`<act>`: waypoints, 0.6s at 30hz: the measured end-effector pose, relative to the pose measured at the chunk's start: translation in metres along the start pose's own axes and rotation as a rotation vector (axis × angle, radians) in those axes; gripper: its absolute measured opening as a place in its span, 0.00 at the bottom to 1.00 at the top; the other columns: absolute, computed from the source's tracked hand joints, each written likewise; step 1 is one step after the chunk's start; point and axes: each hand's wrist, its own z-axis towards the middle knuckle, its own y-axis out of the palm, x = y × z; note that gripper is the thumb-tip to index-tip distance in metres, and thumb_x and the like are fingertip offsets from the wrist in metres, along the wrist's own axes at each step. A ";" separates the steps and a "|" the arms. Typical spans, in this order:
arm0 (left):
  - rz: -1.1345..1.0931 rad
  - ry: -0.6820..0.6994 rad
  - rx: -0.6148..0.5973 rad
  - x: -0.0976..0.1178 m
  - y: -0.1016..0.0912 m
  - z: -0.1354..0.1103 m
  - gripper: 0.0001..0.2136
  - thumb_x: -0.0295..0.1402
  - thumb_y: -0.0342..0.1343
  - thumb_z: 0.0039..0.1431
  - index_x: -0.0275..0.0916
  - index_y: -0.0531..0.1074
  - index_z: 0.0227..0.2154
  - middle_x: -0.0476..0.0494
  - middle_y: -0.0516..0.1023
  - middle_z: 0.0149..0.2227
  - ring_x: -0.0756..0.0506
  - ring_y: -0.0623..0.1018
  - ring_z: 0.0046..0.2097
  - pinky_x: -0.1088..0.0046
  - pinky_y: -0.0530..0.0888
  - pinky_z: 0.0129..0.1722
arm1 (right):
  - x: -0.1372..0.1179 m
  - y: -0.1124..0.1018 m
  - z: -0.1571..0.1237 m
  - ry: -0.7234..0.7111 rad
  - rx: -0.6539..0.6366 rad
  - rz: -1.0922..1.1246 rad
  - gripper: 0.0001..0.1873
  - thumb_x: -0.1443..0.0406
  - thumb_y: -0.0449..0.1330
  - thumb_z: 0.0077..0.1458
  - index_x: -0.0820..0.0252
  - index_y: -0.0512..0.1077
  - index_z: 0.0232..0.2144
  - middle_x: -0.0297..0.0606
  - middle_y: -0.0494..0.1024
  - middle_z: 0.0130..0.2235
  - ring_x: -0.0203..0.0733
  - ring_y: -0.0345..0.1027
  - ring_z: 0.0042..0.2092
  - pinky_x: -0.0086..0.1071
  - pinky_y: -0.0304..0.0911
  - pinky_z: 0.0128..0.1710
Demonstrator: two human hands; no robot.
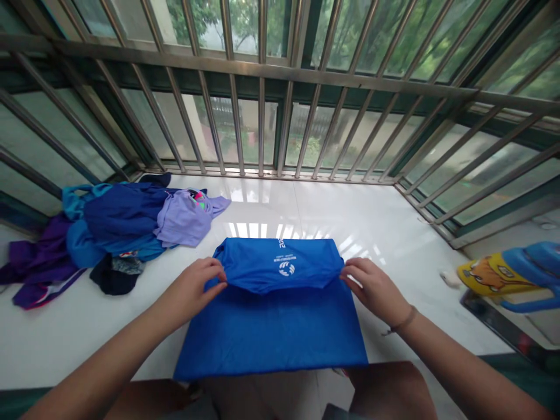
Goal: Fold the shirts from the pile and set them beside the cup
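A blue garment (271, 332), perhaps a shirt, lies spread on the white ledge. Its far part is folded over toward me and shows white lettering and a round white logo. My left hand (203, 283) pinches the left corner of that folded part between thumb and fingers. At the opposite corner, my right hand (370, 286) holds the cloth in the same kind of pinch. Between the hands the fold's near edge sags a little. The garment's near edge reaches the front of the ledge.
A heap of clothes (122, 216) in blue, purple and lilac lies on the left of the white ledge (350, 216). At the right stands a yellow and blue bottle (503, 271) beside a dark flat object (494, 321). Metal window bars (280, 73) run along the back and sides.
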 end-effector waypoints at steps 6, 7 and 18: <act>0.053 -0.076 -0.020 -0.012 0.009 -0.004 0.10 0.44 0.57 0.64 0.48 0.82 0.36 0.39 0.85 0.48 0.35 0.82 0.54 0.58 0.76 0.59 | 0.000 0.005 -0.006 -0.032 -0.093 -0.031 0.12 0.59 0.55 0.74 0.53 0.79 0.44 0.47 0.83 0.49 0.53 0.77 0.49 0.46 0.71 0.53; 0.087 -0.108 0.015 -0.010 0.007 0.002 0.11 0.44 0.56 0.65 0.47 0.81 0.36 0.39 0.85 0.46 0.35 0.82 0.52 0.58 0.76 0.57 | 0.000 0.002 0.001 0.025 -0.074 -0.039 0.12 0.59 0.55 0.74 0.53 0.78 0.44 0.47 0.84 0.47 0.52 0.77 0.49 0.45 0.70 0.52; 0.235 -0.425 0.114 -0.004 0.029 0.062 0.18 0.44 0.58 0.69 0.43 0.71 0.57 0.41 0.86 0.43 0.38 0.85 0.43 0.67 0.70 0.37 | -0.009 0.027 0.038 0.645 -0.238 -0.047 0.16 0.57 0.60 0.71 0.61 0.69 0.54 0.47 0.85 0.42 0.52 0.81 0.42 0.36 0.62 0.38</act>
